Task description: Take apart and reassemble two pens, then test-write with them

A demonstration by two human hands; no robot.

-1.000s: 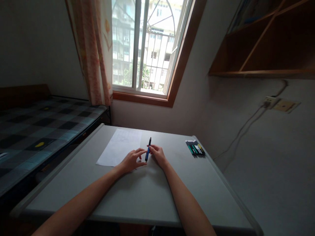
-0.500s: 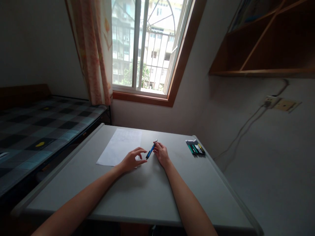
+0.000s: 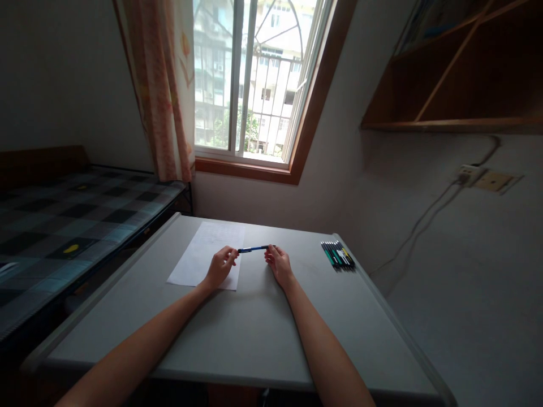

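Observation:
A blue pen is held level above the grey table, between both hands. My left hand pinches its left end with closed fingers. My right hand pinches its right end. Just left of the hands a white sheet of paper lies flat on the table, and my left hand hovers over its right edge.
Several pens lie side by side near the table's right edge. A bed with a checked cover stands to the left. A window and curtain are behind the table, a wooden shelf upper right, a wall socket with cable.
The pen has swung from pointing away to lying level. My left hand, open beside it half a second ago, has risen and closed on its left end. My right hand kept its hold.

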